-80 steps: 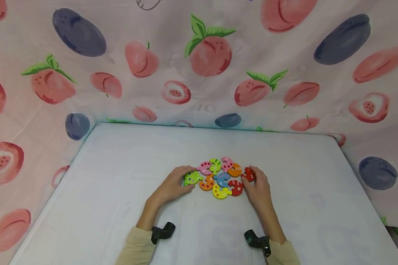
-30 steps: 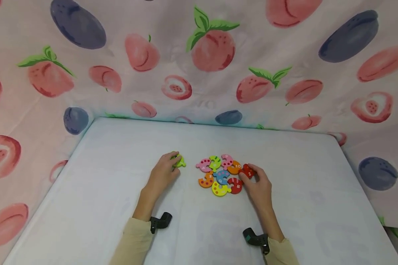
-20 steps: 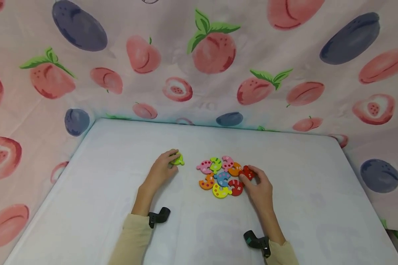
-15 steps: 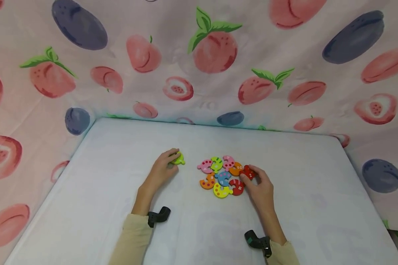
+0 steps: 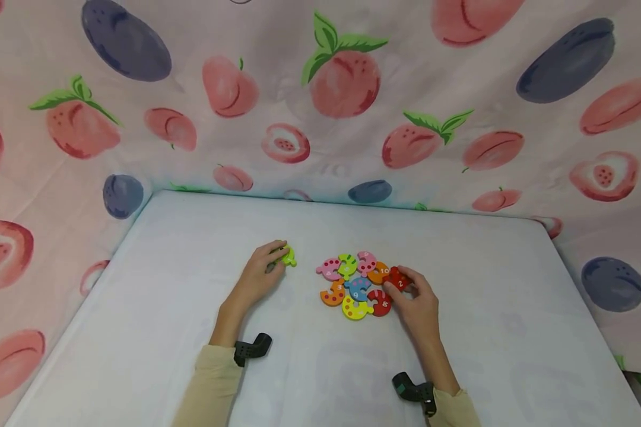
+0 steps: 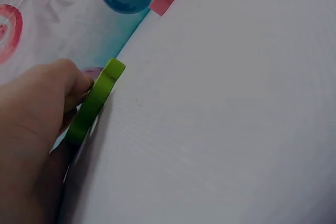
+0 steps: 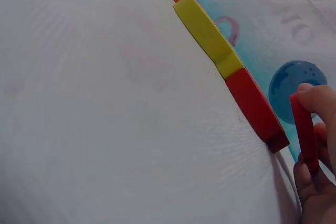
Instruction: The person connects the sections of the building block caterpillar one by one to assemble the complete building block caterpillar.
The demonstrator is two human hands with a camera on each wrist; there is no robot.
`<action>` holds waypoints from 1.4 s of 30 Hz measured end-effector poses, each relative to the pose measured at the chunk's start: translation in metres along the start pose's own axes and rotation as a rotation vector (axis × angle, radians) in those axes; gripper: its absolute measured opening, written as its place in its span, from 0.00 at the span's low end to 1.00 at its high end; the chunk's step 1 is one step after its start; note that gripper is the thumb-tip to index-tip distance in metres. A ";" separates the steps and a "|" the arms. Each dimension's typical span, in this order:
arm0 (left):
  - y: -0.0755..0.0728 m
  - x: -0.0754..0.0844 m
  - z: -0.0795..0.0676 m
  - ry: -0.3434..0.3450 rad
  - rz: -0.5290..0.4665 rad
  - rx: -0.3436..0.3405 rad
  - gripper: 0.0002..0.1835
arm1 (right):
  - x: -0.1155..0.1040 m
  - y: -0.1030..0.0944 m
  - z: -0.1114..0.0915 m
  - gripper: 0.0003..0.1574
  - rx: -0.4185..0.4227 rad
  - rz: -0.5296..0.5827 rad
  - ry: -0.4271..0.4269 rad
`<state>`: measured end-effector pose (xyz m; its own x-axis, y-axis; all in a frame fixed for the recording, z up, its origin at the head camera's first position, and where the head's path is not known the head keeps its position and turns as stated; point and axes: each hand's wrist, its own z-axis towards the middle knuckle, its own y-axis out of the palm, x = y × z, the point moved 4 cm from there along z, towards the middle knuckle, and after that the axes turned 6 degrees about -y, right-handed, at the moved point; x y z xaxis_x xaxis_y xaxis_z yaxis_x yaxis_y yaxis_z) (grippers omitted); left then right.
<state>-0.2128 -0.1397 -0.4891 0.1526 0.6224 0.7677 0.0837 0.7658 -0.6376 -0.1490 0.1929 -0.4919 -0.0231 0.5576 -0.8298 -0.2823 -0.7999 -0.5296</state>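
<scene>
My left hand (image 5: pixel 256 276) holds a lime-green puzzle piece (image 5: pixel 291 256), left of the cluster; the fingers cover much of it. The left wrist view shows that green piece (image 6: pixel 94 106) edge-on against the hand. Over on the right, my right hand (image 5: pixel 421 303) pinches a red puzzle piece (image 5: pixel 397 280) numbered 2, next to the orange piece (image 5: pixel 378 273) marked 10. Seen from the right wrist, the red piece (image 7: pixel 304 135) is tilted between thumb and fingers. A striped red piece (image 5: pixel 380 303) lies just below it.
Several curved, numbered pieces lie flat in a cluster, among them a blue one (image 5: pixel 358 289), a yellow one (image 5: pixel 357 309), an orange one (image 5: pixel 332 294) and a pink one (image 5: pixel 329 268). They rest on a white-covered table (image 5: pixel 320 367); fruit-printed cloth (image 5: pixel 320 172) stands behind.
My left hand has carried the green piece left and away from the orange piece at the cluster's edge. My right hand has shifted the red piece slightly left, closer to the orange 10.
</scene>
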 end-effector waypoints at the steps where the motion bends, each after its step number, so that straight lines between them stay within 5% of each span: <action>1: 0.000 0.000 0.000 0.000 0.000 0.004 0.20 | 0.000 0.000 0.000 0.31 -0.001 -0.004 -0.003; 11: 0.001 0.002 0.001 0.034 0.026 0.053 0.17 | -0.001 0.003 -0.001 0.30 -0.016 -0.003 -0.042; 23: 0.000 0.000 0.000 -0.048 0.078 0.025 0.19 | -0.028 0.015 -0.006 0.30 -0.063 0.007 -0.170; 35: 0.002 0.000 0.001 -0.044 0.085 0.042 0.20 | -0.098 0.083 -0.006 0.33 -0.241 0.064 -0.397; 42: 0.000 -0.002 0.002 -0.045 0.120 0.085 0.19 | -0.116 0.123 0.000 0.33 -0.290 0.028 -0.382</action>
<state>-0.2148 -0.1408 -0.4899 0.1118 0.7155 0.6896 -0.0169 0.6952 -0.7186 -0.1812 0.0293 -0.4606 -0.3933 0.5327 -0.7494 0.0020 -0.8146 -0.5800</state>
